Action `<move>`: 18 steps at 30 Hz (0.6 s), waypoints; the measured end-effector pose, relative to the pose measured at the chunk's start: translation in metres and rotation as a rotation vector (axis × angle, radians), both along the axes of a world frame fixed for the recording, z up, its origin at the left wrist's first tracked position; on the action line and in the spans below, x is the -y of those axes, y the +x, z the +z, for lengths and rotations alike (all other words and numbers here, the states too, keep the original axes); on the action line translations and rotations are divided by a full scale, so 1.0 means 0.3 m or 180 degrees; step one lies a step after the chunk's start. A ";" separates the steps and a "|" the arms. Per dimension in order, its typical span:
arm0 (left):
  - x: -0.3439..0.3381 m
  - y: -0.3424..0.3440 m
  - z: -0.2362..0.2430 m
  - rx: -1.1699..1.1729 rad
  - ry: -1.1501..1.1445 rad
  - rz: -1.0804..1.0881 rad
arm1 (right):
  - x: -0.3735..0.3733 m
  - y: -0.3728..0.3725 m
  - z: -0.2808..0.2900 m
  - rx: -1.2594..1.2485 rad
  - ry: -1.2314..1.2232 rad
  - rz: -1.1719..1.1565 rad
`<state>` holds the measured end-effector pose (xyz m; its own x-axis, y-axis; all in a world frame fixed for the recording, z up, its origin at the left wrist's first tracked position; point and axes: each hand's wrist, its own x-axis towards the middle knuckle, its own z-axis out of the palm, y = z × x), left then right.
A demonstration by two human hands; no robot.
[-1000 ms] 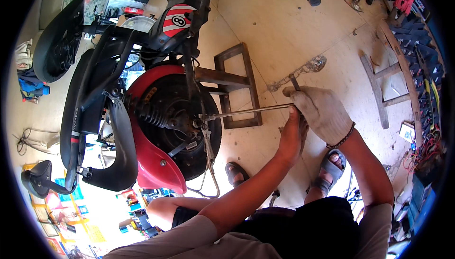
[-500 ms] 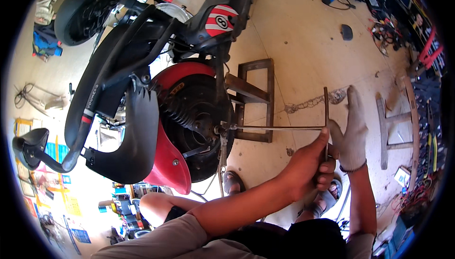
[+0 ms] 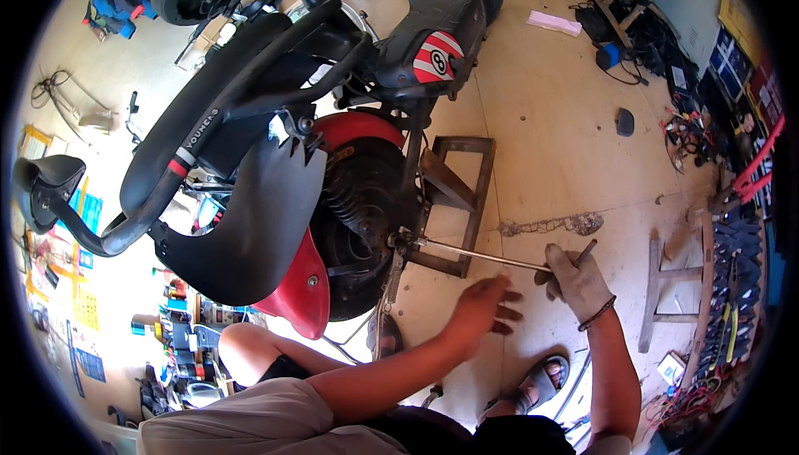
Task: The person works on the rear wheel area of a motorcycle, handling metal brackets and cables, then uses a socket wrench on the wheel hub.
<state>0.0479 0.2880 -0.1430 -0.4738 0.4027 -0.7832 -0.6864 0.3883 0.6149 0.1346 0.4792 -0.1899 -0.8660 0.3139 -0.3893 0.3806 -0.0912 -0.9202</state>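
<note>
My right hand (image 3: 580, 283), in a pale work glove, is closed round the crossbar end of a long T-handle wrench (image 3: 483, 255). The wrench's slim shaft runs left to the hub area of a black wheel (image 3: 354, 197) on a scooter; its far tip meets the metal parts beside the axle. Bare and off the tool, my left hand (image 3: 484, 313) hovers just below the shaft with fingers spread. A coil spring shock and a red fender (image 3: 304, 288) sit next to the wheel.
A wooden frame stand (image 3: 474, 205) stands beside the wheel. Another wooden frame (image 3: 653, 288) lies at the right, near a rack of hand tools (image 3: 732, 288). Cables (image 3: 691, 134) lie on the floor. A black long seat (image 3: 208, 114) and mirror (image 3: 50, 193) are at left.
My left hand has let go of the wrench and moved left. My right hand, flat and open before, has closed on the handle. The wrench's handle end is lower, and the view has shifted.
</note>
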 end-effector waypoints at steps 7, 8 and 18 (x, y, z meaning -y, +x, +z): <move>-0.003 -0.096 -0.070 0.0153 0.1484 0.1512 | 0.066 0.062 0.033 -0.0456 -0.0378 -0.0472; -0.008 -0.089 -0.073 0.0107 0.1482 0.1523 | 0.055 0.070 0.040 -0.0319 -0.0367 -0.0374; -0.039 -0.065 -0.054 0.0063 0.1571 0.1372 | -0.027 0.114 0.064 -0.1225 0.3423 -0.0421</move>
<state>0.0284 0.2996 -0.1593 -0.6605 0.4943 -0.5651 -0.7304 -0.2488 0.6361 0.1688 0.4875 -0.1706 -0.8049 0.4210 0.4183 0.1036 0.7937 -0.5995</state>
